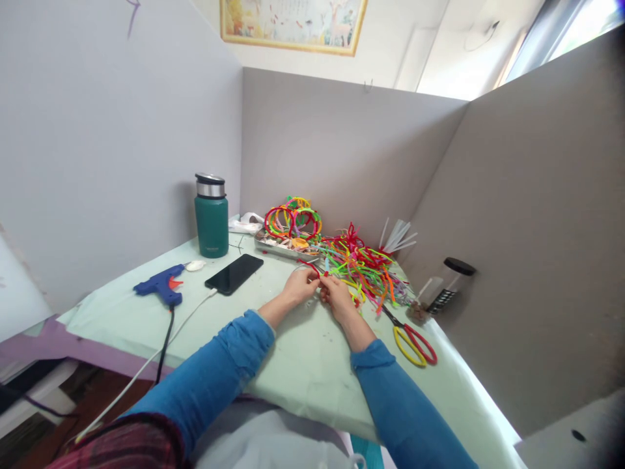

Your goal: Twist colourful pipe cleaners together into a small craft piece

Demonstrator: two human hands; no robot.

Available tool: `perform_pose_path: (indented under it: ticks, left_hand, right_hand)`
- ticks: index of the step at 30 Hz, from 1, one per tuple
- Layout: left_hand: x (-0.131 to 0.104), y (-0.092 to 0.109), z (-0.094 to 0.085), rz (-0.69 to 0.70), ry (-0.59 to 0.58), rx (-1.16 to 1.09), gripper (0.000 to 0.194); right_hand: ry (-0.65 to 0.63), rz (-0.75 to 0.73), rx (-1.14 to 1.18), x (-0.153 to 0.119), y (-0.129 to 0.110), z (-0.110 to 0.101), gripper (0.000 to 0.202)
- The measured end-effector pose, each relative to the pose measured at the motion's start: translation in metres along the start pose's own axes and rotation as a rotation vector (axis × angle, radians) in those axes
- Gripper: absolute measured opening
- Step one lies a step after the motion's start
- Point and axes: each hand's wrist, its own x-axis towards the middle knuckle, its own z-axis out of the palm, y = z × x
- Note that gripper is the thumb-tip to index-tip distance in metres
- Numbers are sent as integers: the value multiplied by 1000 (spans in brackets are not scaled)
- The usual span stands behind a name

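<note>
My left hand [301,285] and my right hand [336,296] meet over the middle of the table, fingertips almost touching. Between them they pinch a red pipe cleaner [307,264], whose free end sticks up to the left. The fingers hide the rest of it. Just beyond and to the right lies a tangled heap of coloured pipe cleaners [361,260]. Behind my hands a metal tray [288,251] holds small pieces, with rings of twisted pipe cleaners [293,218] on top.
A blue glue gun [163,283], a black phone [234,273] with a white cable and a green bottle [211,225] stand or lie left. Scissors [413,342] and a clear black-lidded container [449,286] are right. Glue sticks [399,236] lie behind the heap. Grey partitions [342,137] enclose the table.
</note>
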Motion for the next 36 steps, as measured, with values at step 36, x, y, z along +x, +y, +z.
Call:
perform_pose_path:
  ticks: [36]
  left_hand:
    - [2, -1, -1, -39, 44, -74, 10]
  right_hand:
    - [-50, -4, -58, 1, 5, -1, 30]
